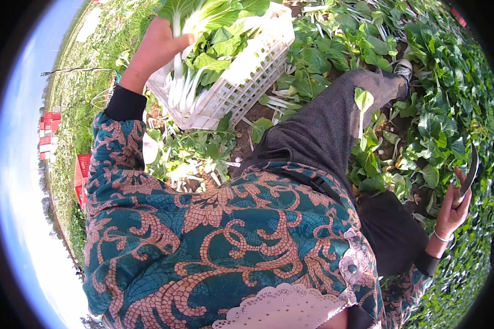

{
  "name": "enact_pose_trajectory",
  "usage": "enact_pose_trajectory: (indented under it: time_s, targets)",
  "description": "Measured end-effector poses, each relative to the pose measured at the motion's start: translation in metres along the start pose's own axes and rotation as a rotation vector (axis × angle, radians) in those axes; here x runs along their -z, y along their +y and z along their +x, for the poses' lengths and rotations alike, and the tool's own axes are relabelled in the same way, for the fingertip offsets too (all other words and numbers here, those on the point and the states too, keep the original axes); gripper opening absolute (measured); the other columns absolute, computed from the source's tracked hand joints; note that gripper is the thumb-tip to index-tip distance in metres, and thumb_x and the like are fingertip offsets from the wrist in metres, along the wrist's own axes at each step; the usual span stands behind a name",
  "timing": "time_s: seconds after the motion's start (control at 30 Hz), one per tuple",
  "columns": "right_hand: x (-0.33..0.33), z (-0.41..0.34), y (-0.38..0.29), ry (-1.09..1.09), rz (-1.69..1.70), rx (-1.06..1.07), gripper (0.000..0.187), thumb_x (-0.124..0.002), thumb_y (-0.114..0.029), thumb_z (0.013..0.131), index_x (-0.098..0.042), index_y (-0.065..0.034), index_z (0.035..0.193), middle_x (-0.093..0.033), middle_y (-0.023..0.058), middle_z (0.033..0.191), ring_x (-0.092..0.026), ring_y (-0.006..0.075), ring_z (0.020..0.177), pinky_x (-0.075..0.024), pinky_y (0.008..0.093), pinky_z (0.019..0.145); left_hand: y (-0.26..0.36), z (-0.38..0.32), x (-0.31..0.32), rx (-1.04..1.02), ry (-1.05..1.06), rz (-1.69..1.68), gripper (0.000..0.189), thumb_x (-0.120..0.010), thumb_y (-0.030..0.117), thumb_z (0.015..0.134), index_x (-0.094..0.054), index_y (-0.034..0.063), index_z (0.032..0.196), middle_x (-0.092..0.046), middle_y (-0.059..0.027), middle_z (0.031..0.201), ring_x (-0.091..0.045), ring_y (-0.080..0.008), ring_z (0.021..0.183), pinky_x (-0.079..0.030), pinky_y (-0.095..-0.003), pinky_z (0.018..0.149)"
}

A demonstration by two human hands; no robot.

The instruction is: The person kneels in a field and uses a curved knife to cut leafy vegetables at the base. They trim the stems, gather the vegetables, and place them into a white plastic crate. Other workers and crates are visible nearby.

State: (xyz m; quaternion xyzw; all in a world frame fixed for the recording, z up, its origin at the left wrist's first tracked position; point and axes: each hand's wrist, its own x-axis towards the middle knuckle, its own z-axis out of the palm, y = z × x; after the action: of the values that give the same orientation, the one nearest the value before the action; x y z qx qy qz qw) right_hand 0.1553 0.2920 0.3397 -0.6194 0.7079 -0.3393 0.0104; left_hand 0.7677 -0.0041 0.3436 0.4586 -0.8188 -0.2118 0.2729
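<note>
With my left hand (160, 47) I grip a leafy green vegetable with white stalks (206, 16) at the top of the view. It is over a white plastic crate (255, 78), where more of these greens (187, 84) lie with their white stalks towards me. Out at the right, my right hand (450, 211) is closed around the handle of a sickle-like curved knife (471, 174), its blade pointing up and away from the greens in the crate. A single loose leaf (363, 100) shows against my trouser leg.
Dense leafy plants (444, 107) grow along the right. Cut leaves and stalks (313, 49) litter the soil beyond and beside the crate. My bent leg and shoe (403, 70) stretch between crate and plants. Red crates (82, 177) stand in the field at the left.
</note>
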Motion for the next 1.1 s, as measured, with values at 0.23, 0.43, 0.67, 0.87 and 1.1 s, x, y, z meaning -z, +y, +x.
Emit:
enact_pose_trajectory:
  time_s: [0.23, 0.43, 0.67, 0.87, 1.1]
  targets:
    - [-0.005, 0.009, 0.012, -0.043, 0.035, -0.066, 0.034, -0.056, -0.001, 0.095, -0.055, 0.0006, 0.128, -0.064, 0.0106, 0.123, -0.060, 0.0168, 0.110, -0.0446, 0.0285, 0.094, -0.120, -0.104, -0.050, 0.449, -0.085, 0.198, 0.089, -0.073, 0.009, 0.066, -0.029, -0.0032, 0.142, -0.048, -0.0230, 0.120, -0.046, -0.0394, 0.120, -0.039, -0.0396, 0.104]
    - [-0.010, 0.008, 0.021, -0.115, -0.122, -0.085, 0.032, -0.058, -0.002, 0.094, -0.057, -0.0003, 0.126, -0.067, 0.0104, 0.117, -0.063, 0.0188, 0.108, -0.0473, 0.0316, 0.094, -0.131, -0.122, -0.096, 0.322, -0.182, 0.563, 0.097, -0.066, 0.043, 0.079, -0.020, -0.0137, 0.143, -0.046, -0.0312, 0.131, -0.056, -0.0411, 0.110, -0.048, -0.0430, 0.093]
    - [-0.020, 0.015, 0.030, -0.169, -0.084, -0.047, 0.032, -0.059, -0.001, 0.093, -0.058, -0.0012, 0.124, -0.069, 0.0089, 0.111, -0.063, 0.0162, 0.102, -0.0466, 0.0304, 0.092, -0.136, -0.112, -0.094, 0.341, -0.377, 0.675, 0.084, -0.062, 0.041, 0.086, -0.022, -0.0081, 0.141, -0.057, -0.0291, 0.115, -0.065, -0.0406, 0.089, -0.054, -0.0463, 0.073]
    - [-0.023, 0.018, 0.033, -0.200, -0.102, -0.112, 0.032, -0.059, -0.001, 0.093, -0.058, -0.0012, 0.124, -0.069, 0.0080, 0.110, -0.063, 0.0150, 0.101, -0.0469, 0.0302, 0.091, -0.136, -0.100, -0.129, 0.262, -0.401, 0.838, 0.079, -0.065, 0.033, 0.083, -0.029, -0.0172, 0.133, -0.061, -0.0216, 0.094, -0.067, -0.0338, 0.076, -0.055, -0.0413, 0.061]
    - [-0.023, 0.024, 0.034, -0.216, -0.113, -0.119, 0.031, -0.059, -0.004, 0.095, -0.058, -0.0001, 0.126, -0.068, 0.0063, 0.109, -0.061, 0.0107, 0.098, -0.0477, 0.0259, 0.087, -0.139, -0.104, -0.119, 0.258, -0.444, 0.799, 0.087, -0.057, 0.050, 0.090, -0.027, -0.0183, 0.134, -0.059, -0.0260, 0.105, -0.066, -0.0365, 0.087, -0.055, -0.0423, 0.067]
